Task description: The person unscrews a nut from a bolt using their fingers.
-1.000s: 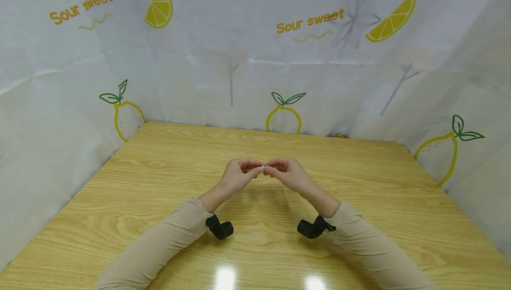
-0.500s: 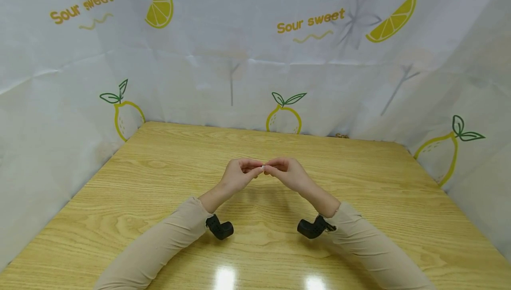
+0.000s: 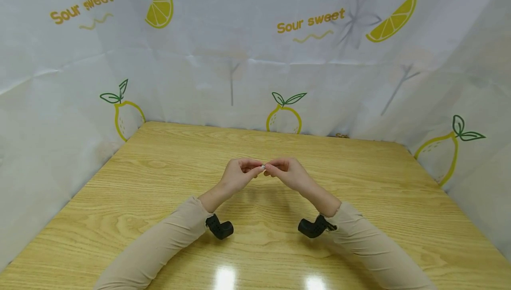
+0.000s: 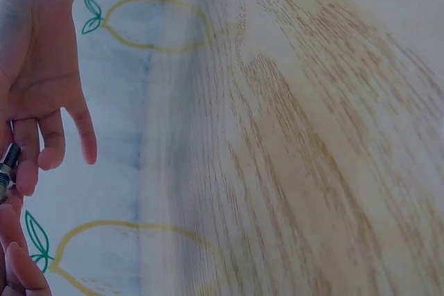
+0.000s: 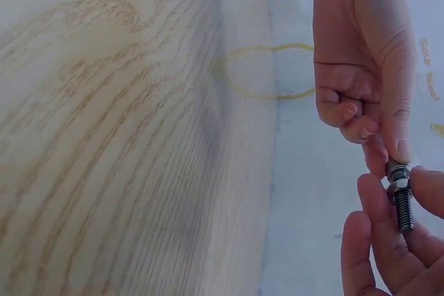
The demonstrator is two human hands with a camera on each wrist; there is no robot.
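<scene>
Both hands meet above the table, fingertips close together around a small metal bolt (image 5: pixel 404 214). My right hand (image 3: pixel 292 175) pinches the head end of the bolt between thumb and fingers, as the right wrist view shows. My left hand (image 3: pixel 235 178) pinches at a nut (image 5: pixel 399 185) on the shank, thumb on one side and a finger on the other. The bare threaded end points toward the left palm. What look like washers sit between the nut and the head, partly covered by fingertips. In the left wrist view the bolt (image 4: pixel 10 157) shows only at the left edge.
The wood-grain table (image 3: pixel 179 148) spreads out below the hands. White curtain (image 3: pixel 191 81) with lemon prints stands along its back and sides. A black wrist mount (image 3: pixel 219 228) hangs at the left cuff, another black mount (image 3: pixel 313 227) at the right.
Both arms stay almost still. Right fingertips have shifted slightly at the bolt, and a darker bit of metal now shows between the fingertips.
</scene>
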